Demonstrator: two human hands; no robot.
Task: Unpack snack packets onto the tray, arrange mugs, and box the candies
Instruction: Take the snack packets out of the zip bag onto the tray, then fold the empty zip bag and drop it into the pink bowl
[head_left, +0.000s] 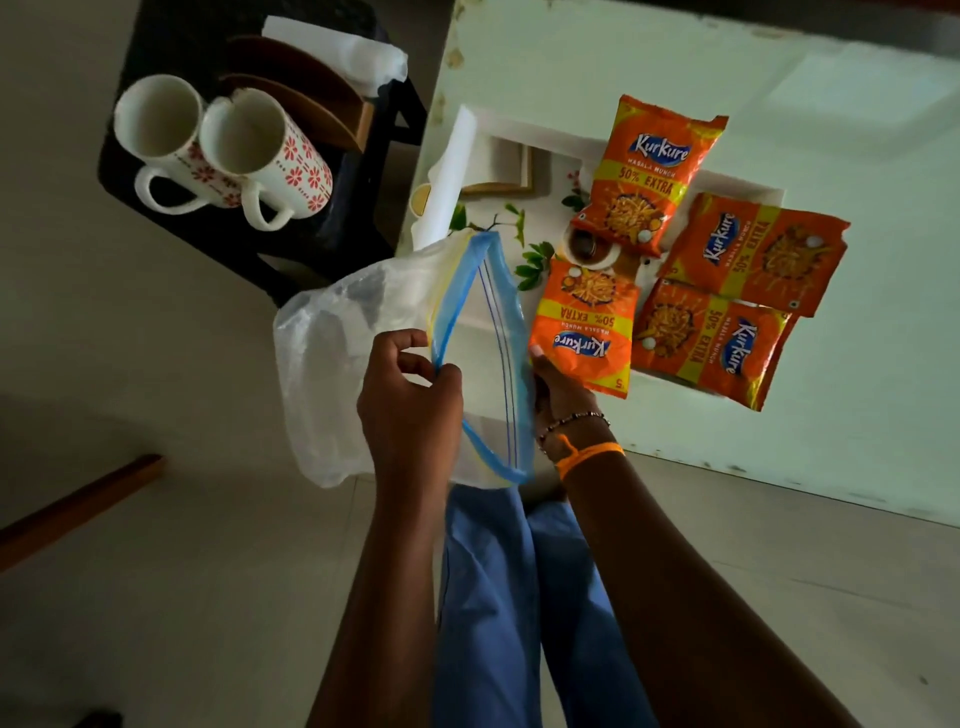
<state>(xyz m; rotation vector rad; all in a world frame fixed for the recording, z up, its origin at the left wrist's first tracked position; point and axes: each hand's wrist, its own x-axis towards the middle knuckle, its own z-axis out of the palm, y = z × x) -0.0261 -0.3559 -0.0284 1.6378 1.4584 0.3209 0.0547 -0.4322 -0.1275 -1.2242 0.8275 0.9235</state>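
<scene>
Several orange snack packets lie on the white floral tray (498, 156) on the table; the nearest packet (584, 327) is at the tray's front edge. My left hand (410, 395) pinches the blue zip rim of a clear zip bag (332, 353), which is held open. My right hand (558, 397) grips the opposite rim of the bag, and its fingertips touch the nearest packet's lower edge. Two white mugs with red flower print (166, 140) (265, 156) stand side by side on a black stool (218, 228) to the left.
Brown wooden plates (311, 98) and white plastic wrap (358, 52) rest on the stool behind the mugs. A wooden box (509, 171) sits on the tray. The pale green table (779, 78) stretches right. A wooden leg (78, 509) crosses the floor at left.
</scene>
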